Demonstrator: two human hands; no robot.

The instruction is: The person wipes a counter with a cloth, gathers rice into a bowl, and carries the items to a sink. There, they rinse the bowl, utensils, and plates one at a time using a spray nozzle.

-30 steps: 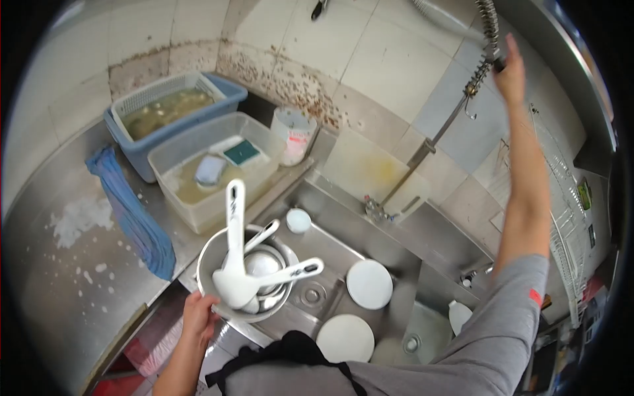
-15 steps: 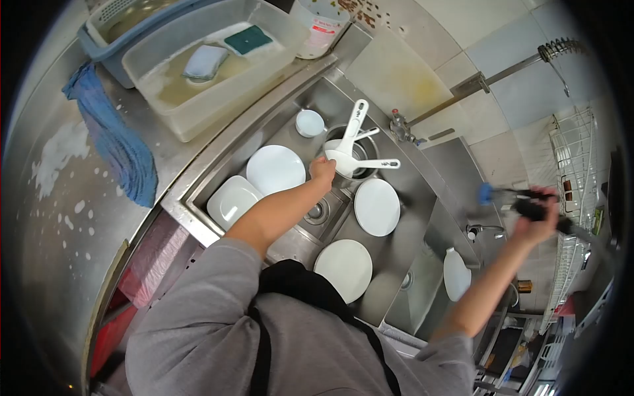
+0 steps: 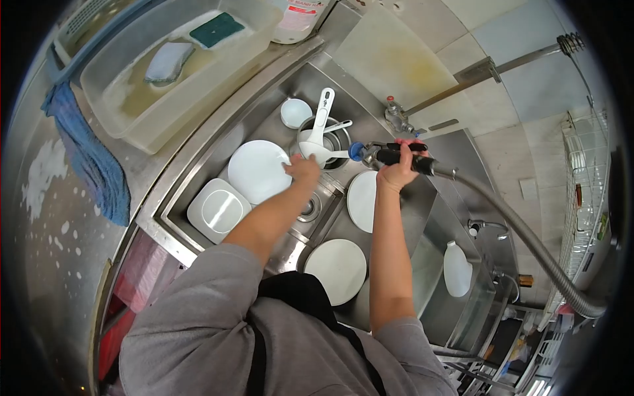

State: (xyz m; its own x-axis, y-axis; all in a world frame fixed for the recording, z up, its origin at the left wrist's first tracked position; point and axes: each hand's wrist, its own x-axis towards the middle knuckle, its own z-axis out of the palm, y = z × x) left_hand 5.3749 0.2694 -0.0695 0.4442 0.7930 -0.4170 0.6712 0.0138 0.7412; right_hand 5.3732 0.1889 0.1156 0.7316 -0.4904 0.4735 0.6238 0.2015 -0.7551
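Observation:
In the sink [image 3: 264, 122], my left hand [image 3: 302, 169] is between a round white plate [image 3: 259, 171] and a metal pot [image 3: 340, 142], its fingers apart. White spoons [image 3: 319, 150] lean in the pot, close to that hand. My right hand [image 3: 399, 168] grips a spray nozzle [image 3: 386, 156] with a blue tip, which points at the pot and spoons. A small white bowl [image 3: 296, 113] sits behind the plate, and a squarish white dish [image 3: 218, 210] in front of it. Two more round plates [image 3: 335, 270] lie to the right.
A plastic tub [image 3: 148, 125] of cloudy water with two sponges [image 3: 216, 30] stands at the upper left, beside a blue cloth [image 3: 89, 155]. The metal hose [image 3: 522, 228] arcs to the right. A white bottle [image 3: 456, 269] lies in the neighbouring basin. A wire rack [image 3: 576, 218] is at the far right.
My right hand has brought the spray nozzle leftward to the pot. My left hand has let go of the spoon and moved slightly away. The view has shifted.

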